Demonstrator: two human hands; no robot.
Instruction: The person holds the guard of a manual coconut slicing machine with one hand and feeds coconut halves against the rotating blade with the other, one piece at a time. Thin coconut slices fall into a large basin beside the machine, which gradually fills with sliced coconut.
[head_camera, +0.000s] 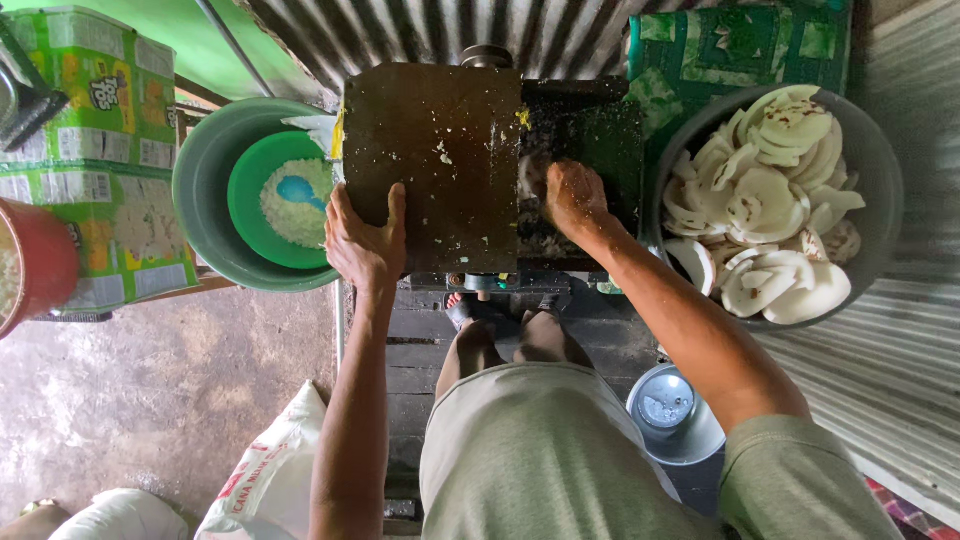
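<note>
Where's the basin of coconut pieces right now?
In the head view, the grey basin of white coconut pieces sits at the upper right, just right of the right hand and the dark machine.

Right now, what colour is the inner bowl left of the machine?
Bright green inner bowl, nested in a duller grey-green basin; white shreds and a blue scoop inside. Head view.

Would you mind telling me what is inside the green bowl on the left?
The green bowl holds white grated shreds with a blue scoop lying on top; the shreds hide the bowl's bottom.
</note>
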